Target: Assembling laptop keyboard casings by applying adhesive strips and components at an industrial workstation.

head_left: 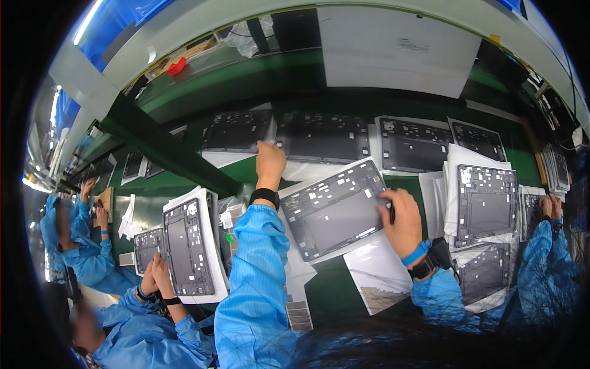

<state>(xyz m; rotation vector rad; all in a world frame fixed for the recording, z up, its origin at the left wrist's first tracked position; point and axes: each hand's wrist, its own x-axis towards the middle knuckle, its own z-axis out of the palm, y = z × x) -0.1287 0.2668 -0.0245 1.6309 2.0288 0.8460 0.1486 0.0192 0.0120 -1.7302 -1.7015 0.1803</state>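
Observation:
A dark tablet back housing point(335, 206) with small white patches lies tilted on a white sheet in front of me. My right hand point(402, 224) is curled at its right edge, fingers and thumb closed there; a small dark bit shows by the thumb. My left hand point(270, 165) reaches past the housing to the back row, fingers bent together beside the near right corner of another dark housing point(236, 130). Whatever those fingertips pinch is hidden. Right of that hand lies one more housing point(322, 136), also in the back row.
Papers and a housing point(487, 203) are stacked at the right. A white sheet point(380, 270) and adhesive strips point(299, 315) lie nearer me. A dark green post point(166, 147) slants at the left. Co-workers' hands point(158, 277) hold a housing point(187, 246) at the left; another person's hands point(551, 206) work far right.

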